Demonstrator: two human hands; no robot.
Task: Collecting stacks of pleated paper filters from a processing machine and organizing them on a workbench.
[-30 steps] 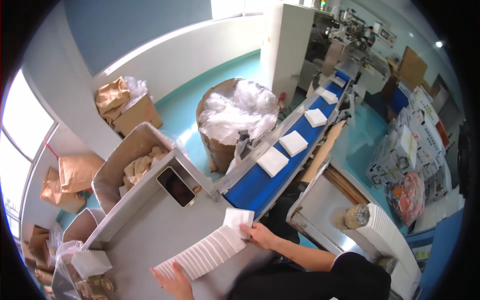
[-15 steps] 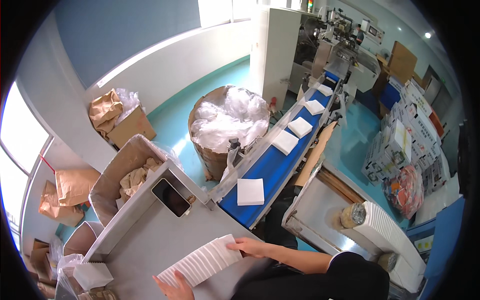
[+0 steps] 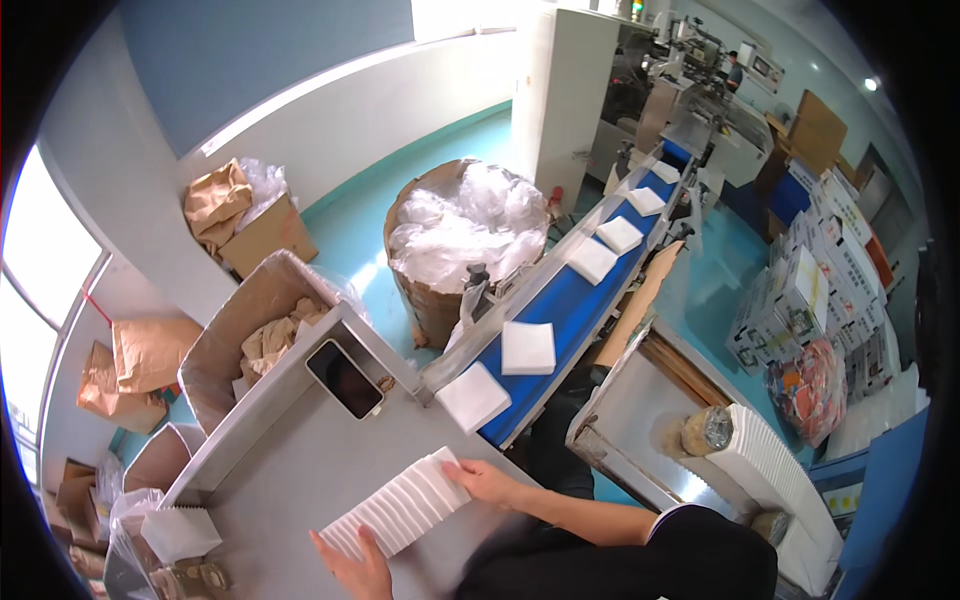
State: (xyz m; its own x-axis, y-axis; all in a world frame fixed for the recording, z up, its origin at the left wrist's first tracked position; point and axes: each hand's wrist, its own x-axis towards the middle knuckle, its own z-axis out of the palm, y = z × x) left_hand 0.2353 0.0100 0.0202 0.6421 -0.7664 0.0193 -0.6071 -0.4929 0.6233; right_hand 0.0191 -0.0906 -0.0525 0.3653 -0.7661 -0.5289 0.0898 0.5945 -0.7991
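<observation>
Between my two hands lies a fanned row of white paper squares, slanting over the grey metal table. My right hand grips its upper right end, fingers curled over the last pieces. At the lower left end my left hand holds the row between thumb and fingers. A white paper square rests at the near end of the blue conveyor, partly over the table's edge. Just behind it on the belt is another square.
More white squares ride farther up the blue conveyor belt. A phone lies on the table by its raised rim. At right, a side table bears long white stacks. Bins and cartons stand left, stacked boxes far right.
The squares on the belt have moved toward me; the nearest now reaches past the belt's end. My hands still hold the row, which has shifted slightly left and up in view.
</observation>
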